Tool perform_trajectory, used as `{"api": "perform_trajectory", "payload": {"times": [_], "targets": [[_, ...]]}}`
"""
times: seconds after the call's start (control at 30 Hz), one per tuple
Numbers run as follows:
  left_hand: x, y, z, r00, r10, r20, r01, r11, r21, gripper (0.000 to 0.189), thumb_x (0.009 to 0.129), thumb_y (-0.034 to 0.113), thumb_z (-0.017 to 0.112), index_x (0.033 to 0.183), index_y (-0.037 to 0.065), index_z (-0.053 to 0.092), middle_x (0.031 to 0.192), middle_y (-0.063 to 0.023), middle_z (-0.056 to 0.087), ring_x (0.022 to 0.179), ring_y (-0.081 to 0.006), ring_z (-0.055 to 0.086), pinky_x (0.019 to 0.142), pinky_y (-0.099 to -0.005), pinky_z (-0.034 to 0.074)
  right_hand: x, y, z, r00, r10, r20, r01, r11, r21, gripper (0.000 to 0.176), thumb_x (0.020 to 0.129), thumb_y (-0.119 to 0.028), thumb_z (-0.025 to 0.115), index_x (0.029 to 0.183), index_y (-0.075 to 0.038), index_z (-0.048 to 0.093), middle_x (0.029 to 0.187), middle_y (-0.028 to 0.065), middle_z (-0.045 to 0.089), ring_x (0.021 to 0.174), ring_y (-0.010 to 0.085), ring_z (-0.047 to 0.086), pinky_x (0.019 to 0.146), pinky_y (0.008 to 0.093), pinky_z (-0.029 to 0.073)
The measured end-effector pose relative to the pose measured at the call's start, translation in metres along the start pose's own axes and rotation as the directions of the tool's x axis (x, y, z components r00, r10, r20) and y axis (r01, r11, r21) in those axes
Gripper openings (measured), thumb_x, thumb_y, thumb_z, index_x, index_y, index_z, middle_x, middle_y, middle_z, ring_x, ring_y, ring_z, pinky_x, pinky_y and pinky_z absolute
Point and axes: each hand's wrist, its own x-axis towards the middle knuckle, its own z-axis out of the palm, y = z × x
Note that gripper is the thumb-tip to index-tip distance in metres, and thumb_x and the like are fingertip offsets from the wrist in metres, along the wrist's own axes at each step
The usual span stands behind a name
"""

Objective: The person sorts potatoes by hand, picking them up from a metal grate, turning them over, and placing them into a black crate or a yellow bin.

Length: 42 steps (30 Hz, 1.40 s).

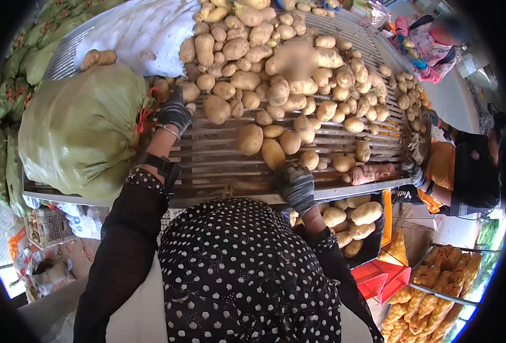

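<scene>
Many potatoes (244,80) lie on a slatted metal table (207,154). My left hand (174,113), in a grey glove, is at the pile's left edge beside a full green sack (81,128) with a red tie. Its fingers are bent close to a small potato; whether they grip it cannot be made out. My right hand (296,186), in a striped grey glove, is at the table's near edge, just below a long potato (273,153). Its fingertips are partly hidden, and any hold on a potato is unclear.
White sacking (136,35) lies at the table's back left. Below the near edge, a black crate (373,246) holds potatoes, near a red bin (381,279). One person (464,168) works at the right end, another (427,46) further back. Filled orange sacks (436,297) stand lower right.
</scene>
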Motion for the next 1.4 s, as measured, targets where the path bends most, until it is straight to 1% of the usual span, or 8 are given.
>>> {"api": "perform_trajectory", "payload": {"times": [0.13, 0.17, 0.2, 0.3, 0.43, 0.9, 1.23, 1.4], "targets": [[-0.015, 0.01, -0.016, 0.994, 0.036, 0.108, 0.038, 0.79, -0.611, 0.043, 0.075, 0.024, 0.07, 0.109, 0.002, 0.055, 0.091, -0.013, 0.066, 0.085, -0.0278, 0.064, 0.076, -0.0374, 0.052, 0.001, -0.006, -0.002, 1.0, 0.012, -0.01, -0.012, 0.997, 0.077, 0.02, 0.068, -0.012, 0.067, 0.087, -0.006, 0.064, 0.082, 0.014, 0.062, 0.08, 0.0326, 0.059, 0.073, 0.0417, 0.046], [-0.03, 0.025, -0.043, 0.945, -0.065, 0.319, 0.312, 0.465, -0.829, 0.038, 0.077, 0.023, 0.07, 0.107, 0.003, 0.056, 0.088, -0.0103, 0.065, 0.079, -0.0225, 0.063, 0.069, -0.033, 0.052, 0.001, -0.004, -0.002, 0.998, 0.059, 0.028, -0.062, 0.991, 0.117, 0.023, 0.067, -0.014, 0.067, 0.088, -0.007, 0.064, 0.085, 0.0142, 0.061, 0.084, 0.033, 0.058, 0.077, 0.0429, 0.045], [-0.043, 0.032, -0.058, 0.845, -0.067, 0.531, 0.534, 0.043, -0.844, 0.033, 0.079, 0.021, 0.07, 0.104, 0.004, 0.057, 0.085, -0.0077, 0.064, 0.074, -0.0171, 0.063, 0.062, -0.0286, 0.052, 0.001, -0.002, -0.001, 0.999, 0.039, 0.021, -0.041, 0.995, 0.092, 0.022, 0.069, -0.014, 0.069, 0.088, -0.007, 0.064, 0.082, 0.0134, 0.062, 0.079, 0.032, 0.059, 0.073, 0.0411, 0.047], [-0.066, 0.012, -0.057, 0.755, 0.124, 0.644, 0.641, -0.348, -0.684, 0.031, 0.085, 0.03, 0.064, 0.1, 0.004, 0.057, 0.073, -0.0042, 0.058, 0.056, -0.0126, 0.053, 0.049, -0.0224, 0.044, 0.007, -0.002, -0.011, 0.989, 0.105, 0.102, -0.128, 0.957, 0.26, 0.022, 0.072, -0.016, 0.071, 0.089, -0.005, 0.063, 0.078, 0.0128, 0.063, 0.072, 0.0305, 0.061, 0.065, 0.0383, 0.049], [-0.084, -0.009, -0.038, 0.594, 0.335, 0.732, 0.766, -0.513, -0.387, 0.036, 0.089, 0.043, 0.055, 0.092, 0.007, 0.057, 0.07, -0.0029, 0.056, 0.049, -0.0121, 0.048, 0.043, -0.0223, 0.039, 0.033, 0.005, -0.024, 0.992, 0.057, 0.111, -0.087, 0.955, 0.284, 0.02, 0.076, -0.014, 0.069, 0.093, -0.005, 0.061, 0.081, 0.0134, 0.065, 0.072, 0.0269, 0.065, 0.06, 0.0341, 0.052], [-0.077, 0.038, -0.027, 0.573, 0.287, 0.768, 0.786, -0.457, -0.415, 0.033, 0.088, 0.043, 0.053, 0.098, 0.012, 0.057, 0.086, -0.008, 0.063, 0.062, -0.0216, 0.056, 0.046, -0.0298, 0.044, 0.194, -0.009, -0.034, 0.995, 0.075, 0.066, -0.034, 0.874, -0.484, 0.05, 0.07, -0.028, 0.071, 0.116, -0.017, 0.055, 0.124, 0.0127, 0.048, 0.12, 0.0342, 0.042, 0.096, 0.048, 0.038], [-0.078, 0.043, -0.01, 0.618, 0.229, 0.752, 0.77, -0.372, -0.519, 0.035, 0.08, 0.01, 0.064, 0.114, 0.013, 0.055, 0.1, -0.0043, 0.061, 0.09, -0.0201, 0.059, 0.075, -0.0355, 0.05, 0.072, 0.098, -0.076, 0.738, 0.67, -0.083, -0.659, 0.688, -0.304, 0.041, 0.075, -0.024, 0.068, 0.111, -0.012, 0.054, 0.1, 0.0124, 0.065, 0.107, 0.0306, 0.053, 0.097, 0.0397, 0.035], [-0.073, 0.048, -0.001, 0.62, 0.35, 0.702, 0.781, -0.357, -0.512, 0.035, 0.079, 0.006, 0.065, 0.112, 0.012, 0.055, 0.103, -0.0023, 0.059, 0.097, -0.0199, 0.057, 0.084, -0.0385, 0.047, 0.097, 0.062, -0.095, 0.928, 0.266, -0.26, -0.354, 0.847, -0.396, 0.038, 0.074, -0.022, 0.068, 0.108, -0.011, 0.058, 0.099, 0.0128, 0.063, 0.095, 0.0324, 0.057, 0.087, 0.0411, 0.043]]}}
